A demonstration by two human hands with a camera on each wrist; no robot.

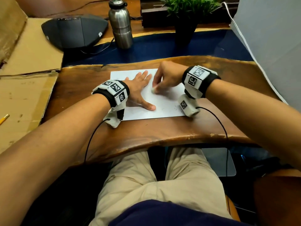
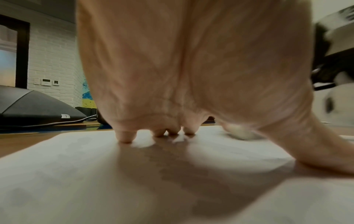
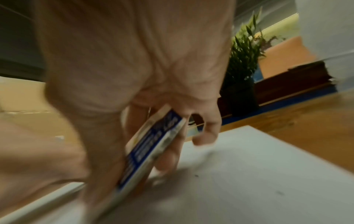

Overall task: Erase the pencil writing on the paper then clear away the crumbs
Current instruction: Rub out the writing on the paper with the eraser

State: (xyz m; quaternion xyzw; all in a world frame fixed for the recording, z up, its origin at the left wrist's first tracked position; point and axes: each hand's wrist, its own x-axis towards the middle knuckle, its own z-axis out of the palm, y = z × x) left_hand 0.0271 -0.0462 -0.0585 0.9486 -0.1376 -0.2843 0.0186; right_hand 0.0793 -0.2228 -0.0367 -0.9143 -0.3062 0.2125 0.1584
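Note:
A white sheet of paper (image 1: 164, 105) lies on the brown wooden desk (image 1: 146, 134). My left hand (image 1: 141, 90) presses flat on the sheet's left half, fingers spread (image 2: 125, 136). My right hand (image 1: 167, 79) pinches a white eraser (image 1: 154, 90) with a blue sleeve (image 3: 151, 147) and holds its end against the paper near the middle. The right hand is blurred. Small dark crumbs (image 1: 175, 109) lie on the paper toward its near right corner. Any pencil writing under the hands is hidden.
Flattened cardboard (image 1: 27, 75) covers the desk's left side, with a yellow pencil (image 1: 4, 119) on it. At the back stand a grey speakerphone (image 1: 73, 31), a steel bottle (image 1: 121, 25) and a potted plant (image 1: 185, 17). Wrist camera cables (image 1: 216, 118) trail over the near edge.

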